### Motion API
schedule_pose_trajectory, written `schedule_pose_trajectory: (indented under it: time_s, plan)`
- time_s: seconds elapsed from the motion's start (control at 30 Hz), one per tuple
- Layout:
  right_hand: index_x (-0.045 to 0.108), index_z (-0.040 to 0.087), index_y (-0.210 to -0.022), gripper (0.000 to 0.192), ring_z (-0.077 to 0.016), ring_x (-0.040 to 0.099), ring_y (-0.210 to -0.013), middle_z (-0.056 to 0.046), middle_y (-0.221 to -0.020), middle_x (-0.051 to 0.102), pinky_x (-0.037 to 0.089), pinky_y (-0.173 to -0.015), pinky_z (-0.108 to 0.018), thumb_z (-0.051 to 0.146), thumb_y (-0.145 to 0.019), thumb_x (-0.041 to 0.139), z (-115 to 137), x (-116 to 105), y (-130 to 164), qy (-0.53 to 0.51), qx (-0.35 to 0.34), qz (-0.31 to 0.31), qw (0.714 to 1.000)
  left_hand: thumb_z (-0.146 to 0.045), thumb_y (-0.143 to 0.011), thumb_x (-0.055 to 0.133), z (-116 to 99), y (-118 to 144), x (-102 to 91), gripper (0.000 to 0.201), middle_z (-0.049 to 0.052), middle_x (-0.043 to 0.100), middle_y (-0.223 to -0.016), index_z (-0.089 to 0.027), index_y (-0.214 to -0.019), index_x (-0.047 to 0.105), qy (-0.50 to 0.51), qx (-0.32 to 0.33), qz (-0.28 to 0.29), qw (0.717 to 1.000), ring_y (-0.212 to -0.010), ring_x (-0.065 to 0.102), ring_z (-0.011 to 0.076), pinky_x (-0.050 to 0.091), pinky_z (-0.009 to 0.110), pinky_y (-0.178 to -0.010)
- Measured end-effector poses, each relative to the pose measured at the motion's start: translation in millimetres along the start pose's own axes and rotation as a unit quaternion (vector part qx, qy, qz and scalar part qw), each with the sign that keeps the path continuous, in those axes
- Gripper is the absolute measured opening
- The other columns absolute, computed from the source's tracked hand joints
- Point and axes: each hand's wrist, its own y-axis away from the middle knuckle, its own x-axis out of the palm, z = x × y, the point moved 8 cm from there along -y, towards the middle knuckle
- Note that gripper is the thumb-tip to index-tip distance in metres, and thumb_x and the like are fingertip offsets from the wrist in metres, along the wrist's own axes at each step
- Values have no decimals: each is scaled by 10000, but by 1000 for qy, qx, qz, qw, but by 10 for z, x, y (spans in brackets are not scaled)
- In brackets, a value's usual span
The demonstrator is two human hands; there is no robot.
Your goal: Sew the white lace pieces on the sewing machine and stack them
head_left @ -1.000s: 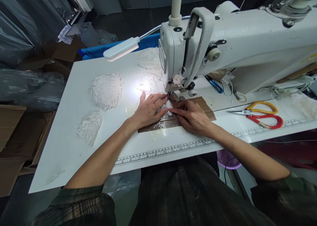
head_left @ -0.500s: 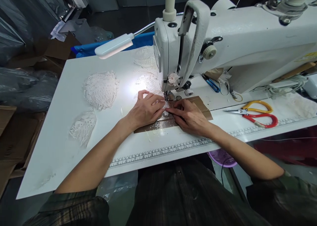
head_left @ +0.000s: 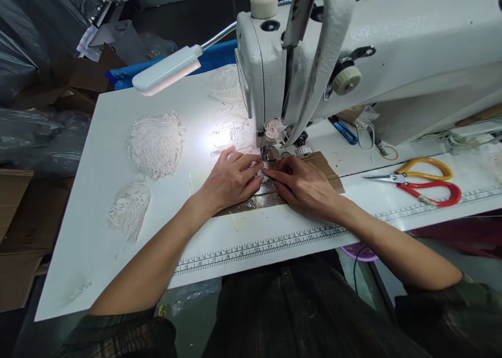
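under the needle of the sewing machine, both hands press flat, fingers together, on a small lace piece: left hand at its 9 o'clock, right hand at 3 o'clock, fingertips nearly meeting. scissors lie well apart at 3 o'clock.

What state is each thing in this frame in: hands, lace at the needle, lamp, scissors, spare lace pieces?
Left hand: flat, fingers pressing the lace piece down.
Right hand: flat, fingertips on the same piece.
Lace piece: pinned at the presser foot, mostly hidden.
Lamp: on, lighting the table.
Scissors: closed, lying flat, untouched.
Spare lace pieces: lying loose left of the hands.
Sewing machine: running or not, cannot tell.
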Motion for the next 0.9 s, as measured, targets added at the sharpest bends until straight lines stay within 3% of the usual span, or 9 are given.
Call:
schedule_pose_trajectory:
  time_s: [0.27,0.37,0.5,0.6,0.7,0.8,0.9]
  plan:
    - [559,295,-1414,436,-223,573,-825,-132,-1134,528,488,-686,-360,336,-1012,394,-84,29,-109,41,46,55,997,-322,-996,471,-8,-44,24,277,107,653,-1273,-177,-1147,654,-31,-57,-14,998,-987,644,248,464,446,-868]
    - [607,270,-1365,426,-205,567,-786,-128,-1112,538,487,-660,-354,357,-1009,390,-167,-25,-90,-12,53,10,998,-341,-1001,466,-47,-58,53,280,108,664,-1231,-172,-1128,649,-45,-84,-17,995,-965,635,252,450,430,-820]
    - [656,220,-1269,375,-199,559,-791,-88,-958,572,506,-739,-366,240,-960,444,-310,-170,-16,-117,65,-103,986,-375,-1003,476,-62,-59,42,306,132,651,-1236,-150,-1134,637,-56,-99,-19,993,-971,625,273,452,455,-820]
    - [677,193,-1158,304,-209,556,-811,-66,-871,568,503,-763,-371,200,-913,497,-350,-181,19,-149,61,-124,979,-400,-983,528,-11,-39,-66,341,161,635,-1245,-137,-1182,614,-30,-76,-31,996,-1038,614,298,471,485,-849]
    - [669,181,-1106,259,-211,555,-807,-60,-850,568,499,-756,-368,205,-897,519,-363,-145,30,-155,62,-118,979,-376,-940,610,13,-9,-161,345,153,652,-1177,-125,-1177,614,39,0,-28,999,-1041,624,278,511,462,-866]
    - [657,167,-1107,252,-210,561,-802,-68,-869,599,499,-768,-371,212,-902,517,-372,-129,31,-154,67,-117,979,-315,-937,618,12,19,-145,251,115,679,-1113,-141,-1115,644,100,59,-12,993,-1002,645,228,551,407,-870]
    - [644,148,-1127,260,-214,579,-837,-90,-924,632,503,-795,-370,218,-924,497,-345,-140,11,-141,55,-103,983,-259,-977,546,27,5,-99,164,91,707,-1029,-154,-998,671,108,54,-33,992,-934,662,192,579,357,-815]
